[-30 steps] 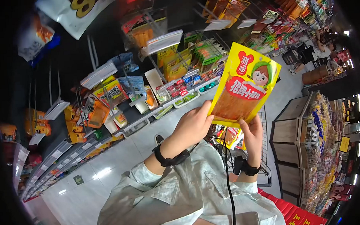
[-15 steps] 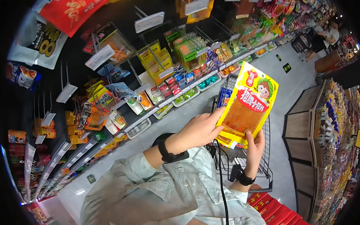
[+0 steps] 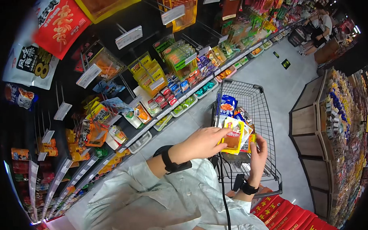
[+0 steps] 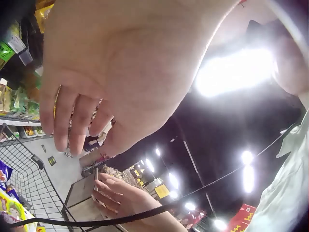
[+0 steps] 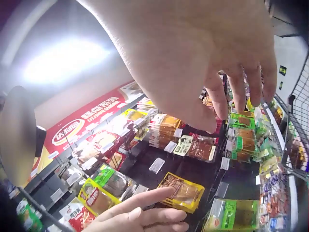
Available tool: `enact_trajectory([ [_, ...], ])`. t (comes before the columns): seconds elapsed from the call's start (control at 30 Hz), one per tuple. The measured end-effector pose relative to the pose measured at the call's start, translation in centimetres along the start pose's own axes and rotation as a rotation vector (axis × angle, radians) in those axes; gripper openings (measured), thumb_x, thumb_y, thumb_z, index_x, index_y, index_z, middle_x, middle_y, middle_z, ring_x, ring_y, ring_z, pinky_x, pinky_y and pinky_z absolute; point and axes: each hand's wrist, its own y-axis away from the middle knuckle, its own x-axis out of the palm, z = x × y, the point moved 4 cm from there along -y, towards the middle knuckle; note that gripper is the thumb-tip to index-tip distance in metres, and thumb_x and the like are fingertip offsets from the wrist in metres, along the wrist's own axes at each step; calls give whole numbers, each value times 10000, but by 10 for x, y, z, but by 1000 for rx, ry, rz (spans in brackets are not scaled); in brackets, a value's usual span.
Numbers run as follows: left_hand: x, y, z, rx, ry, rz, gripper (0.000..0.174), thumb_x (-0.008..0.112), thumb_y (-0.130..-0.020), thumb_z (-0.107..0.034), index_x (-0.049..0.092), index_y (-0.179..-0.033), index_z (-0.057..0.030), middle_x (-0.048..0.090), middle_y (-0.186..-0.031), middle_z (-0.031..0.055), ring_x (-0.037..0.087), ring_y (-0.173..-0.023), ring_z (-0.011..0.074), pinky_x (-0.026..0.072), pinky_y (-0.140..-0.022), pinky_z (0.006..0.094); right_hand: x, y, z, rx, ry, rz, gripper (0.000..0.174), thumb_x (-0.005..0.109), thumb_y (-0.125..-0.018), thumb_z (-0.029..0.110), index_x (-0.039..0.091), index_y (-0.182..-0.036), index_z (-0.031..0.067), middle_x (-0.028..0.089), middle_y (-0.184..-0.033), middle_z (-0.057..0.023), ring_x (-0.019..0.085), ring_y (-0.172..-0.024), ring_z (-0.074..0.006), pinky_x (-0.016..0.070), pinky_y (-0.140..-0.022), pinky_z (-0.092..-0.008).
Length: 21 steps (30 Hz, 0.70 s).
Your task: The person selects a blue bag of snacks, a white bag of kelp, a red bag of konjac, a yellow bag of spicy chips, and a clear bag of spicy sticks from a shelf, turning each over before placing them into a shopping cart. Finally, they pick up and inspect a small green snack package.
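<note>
The yellow snack packet [image 3: 232, 142], with a red label and a clear brown window, lies on other packets in the shopping cart [image 3: 261, 97]. In the left wrist view its cartoon figure [image 4: 15, 209] shows low at the left edge, below the hands. My left hand [image 3: 203, 143] is over the cart's near side, fingertips overlapping the packet in the head view. Its fingers are loosely extended and hold nothing, as the left wrist view shows. Opposite it, my right hand [image 3: 258, 155] hovers by the packet's right side, its fingers [image 5: 240, 92] spread and relaxed.
A blue packet [image 3: 227, 103] also lies in the cart. Hanging packets and snack trays fill the long shelf [image 3: 179, 103] on the left. A wooden display stand [image 3: 310, 131] is on the right, red boxes [image 3: 276, 215] nearby. A person [image 3: 320, 27] is farther down the aisle.
Both hands held the yellow packet up earlier, then lowered it. Now it has left them and lies in the cart; the hands are apart. The head view has turned to show more of the cart.
</note>
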Motion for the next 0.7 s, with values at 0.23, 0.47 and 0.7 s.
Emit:
enact_trajectory([
  [0.23, -38, 52, 10, -37, 139, -138, 409, 667, -945, -221, 597, -1313, -55, 720, -1095, 143, 690, -1033, 338, 540, -890, 413, 55, 23, 45, -91, 40, 212, 289, 612, -992, 23, 575, -1274, -24, 662, -1202, -105, 628, -1121, -162, 496, -983, -305],
  [0.47, -85, 133, 21, -31, 158, -278, 393, 665, -952, -218, 606, -1307, -61, 723, -1116, 149, 695, -1044, 328, 537, -903, 410, 116, 69, 68, -150, 18, 280, 232, 614, -992, 12, 604, -1222, -15, 678, -1155, -77, 639, -1074, -151, 503, -971, -292],
  [0.7, -101, 227, 52, -128, 408, -509, 337, 654, -972, -142, 624, -1293, -45, 736, -1081, 109, 714, -1026, 211, 539, -890, 344, 189, 118, 101, -175, 144, 513, 262, 656, -967, 43, 627, -1223, 0, 709, -1134, -82, 688, -1070, -161, 528, -948, -284],
])
